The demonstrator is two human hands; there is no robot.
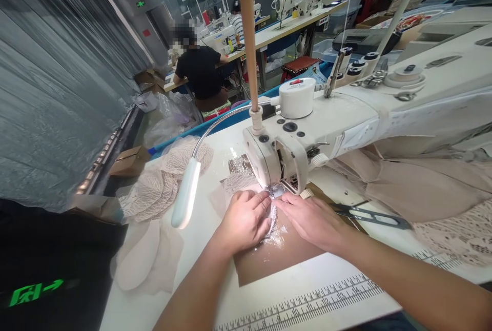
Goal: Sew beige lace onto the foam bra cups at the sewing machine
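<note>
A white sewing machine (265, 159) reaches in from the right, its needle area just beyond my fingertips. My left hand (246, 218) lies left of the needle, fingers curled together on a pale lace-edged piece (272, 218). From the right, my right hand (307, 215) rests with its fingertips close to the presser foot, at the piece's other side; what lies under those fingers is too small to make out. Beneath both hands is a shiny brown sheet (265, 264) on the white table (207, 290).
A lamp (187, 192) on a bent neck stands left of the machine. Lace pieces (154, 192) and smooth beige pieces (140, 259) lie left. Black scissors (372, 215) and beige fabric (415, 182) lie right. A person (202, 69) sits farther back.
</note>
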